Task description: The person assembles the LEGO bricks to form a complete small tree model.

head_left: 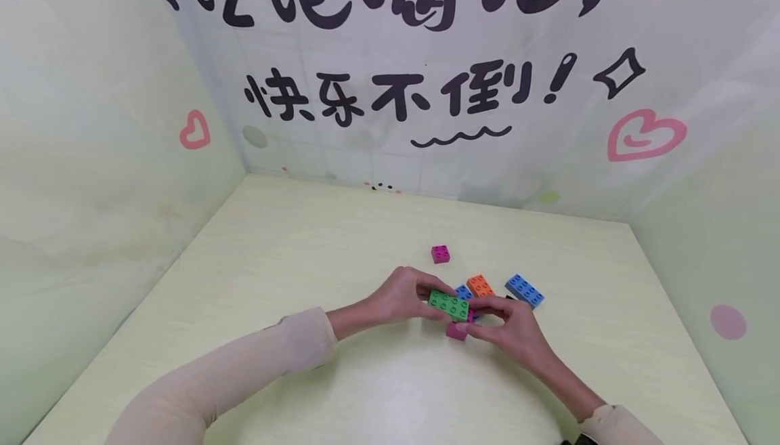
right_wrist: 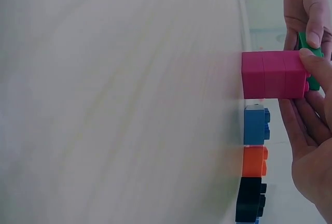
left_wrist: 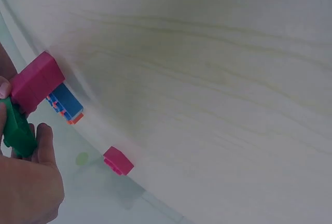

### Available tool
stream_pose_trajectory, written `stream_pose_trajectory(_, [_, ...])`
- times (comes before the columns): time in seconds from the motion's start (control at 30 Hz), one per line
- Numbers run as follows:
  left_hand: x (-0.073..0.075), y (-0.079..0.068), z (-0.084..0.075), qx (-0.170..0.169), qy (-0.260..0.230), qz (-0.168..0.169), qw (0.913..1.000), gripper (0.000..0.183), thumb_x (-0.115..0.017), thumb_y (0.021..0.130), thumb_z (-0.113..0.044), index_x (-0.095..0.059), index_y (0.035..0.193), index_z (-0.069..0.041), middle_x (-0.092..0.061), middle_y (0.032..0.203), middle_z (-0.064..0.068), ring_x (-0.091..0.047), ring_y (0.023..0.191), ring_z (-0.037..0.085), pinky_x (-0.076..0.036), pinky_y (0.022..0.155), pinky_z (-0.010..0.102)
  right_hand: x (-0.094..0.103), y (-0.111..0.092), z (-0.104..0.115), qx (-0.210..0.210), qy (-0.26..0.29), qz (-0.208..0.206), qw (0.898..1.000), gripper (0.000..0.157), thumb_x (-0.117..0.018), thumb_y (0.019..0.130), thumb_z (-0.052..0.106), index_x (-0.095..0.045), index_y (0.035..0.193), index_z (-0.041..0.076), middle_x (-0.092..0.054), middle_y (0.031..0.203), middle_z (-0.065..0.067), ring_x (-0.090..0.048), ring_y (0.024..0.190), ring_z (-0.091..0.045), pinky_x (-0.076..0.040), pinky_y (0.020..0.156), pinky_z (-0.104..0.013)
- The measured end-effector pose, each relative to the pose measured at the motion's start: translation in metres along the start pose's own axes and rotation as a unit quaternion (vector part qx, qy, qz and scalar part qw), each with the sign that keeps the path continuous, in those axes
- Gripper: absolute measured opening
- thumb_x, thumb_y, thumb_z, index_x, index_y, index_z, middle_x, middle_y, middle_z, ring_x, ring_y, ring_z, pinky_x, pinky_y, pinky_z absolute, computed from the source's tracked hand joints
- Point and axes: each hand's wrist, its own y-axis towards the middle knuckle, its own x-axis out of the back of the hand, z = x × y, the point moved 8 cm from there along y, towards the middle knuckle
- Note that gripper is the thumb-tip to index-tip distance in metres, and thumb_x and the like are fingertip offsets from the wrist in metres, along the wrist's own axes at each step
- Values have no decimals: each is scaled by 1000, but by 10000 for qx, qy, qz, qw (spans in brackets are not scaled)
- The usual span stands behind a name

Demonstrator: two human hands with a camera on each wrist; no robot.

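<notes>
A green brick (head_left: 449, 303) with studs on top is pinched between the thumb and fingers of my left hand (head_left: 399, 296). Just below it, a magenta stack (right_wrist: 274, 74) of several joined bricks stands upright on the table. My right hand (head_left: 518, 330) grips the top of that stack, its thumb on the near side and its fingers behind. In the right wrist view the green brick is by the stack's top studs; whether the two are pressed together cannot be told.
Behind the stack lie a blue brick (head_left: 463, 292), an orange brick (head_left: 479, 285) and a black brick (right_wrist: 249, 199). Another blue brick (head_left: 525, 290) lies farther right. A small magenta brick (head_left: 441, 254) sits alone toward the back. Printed walls enclose the pale table (head_left: 292, 228).
</notes>
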Motion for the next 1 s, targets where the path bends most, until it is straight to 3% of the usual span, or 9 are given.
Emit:
stream_pose_trajectory(0.2, [-8,1,11,168,-182,-155,9996,36,-87,74,-27,-78,108,-26,-71,101,-16,-65,83,4,-54,71,24,-2,0,-2,-1,63,35,10000,35,-88,72,27,-76,103,15,-72,100,7,-65,95,-17,-52,90,-45])
stream_pose_trajectory(0.37, [-7,1,11,277,-223,-175,9992,35,-88,72,-32,-78,105,-27,-71,97,-17,-66,82,5,-55,69,26,-4,2,2,169,-55,102,9998,36,-88,73,30,-75,104,16,-72,101,8,-65,94,-17,-52,90,-45])
stream_pose_trajectory(0.57, [-6,1,11,274,-214,-156,9993,36,-89,71,-32,-79,104,-26,-72,94,-17,-66,82,6,-55,68,27,-4,5,1,260,-244,344,9988,37,-86,75,33,-74,106,17,-71,101,10,-65,93,-16,-51,92,-44])
stream_pose_trajectory(0.83, [-9,-2,11,204,-85,-330,9992,38,-89,70,-35,-79,105,-24,-72,92,-18,-65,77,7,-53,62,25,-3,10,-8,53,-230,836,9962,42,-86,75,32,-73,112,18,-71,104,9,-65,97,-13,-50,94,-42])
stream_pose_trajectory(1.0, [-10,-5,9,272,-84,-398,9988,39,-89,70,-34,-78,106,-24,-72,88,-19,-64,75,6,-50,57,23,-3,10,-8,81,-115,907,9958,43,-86,76,31,-72,115,18,-71,107,7,-66,97,-14,-50,94,-40])
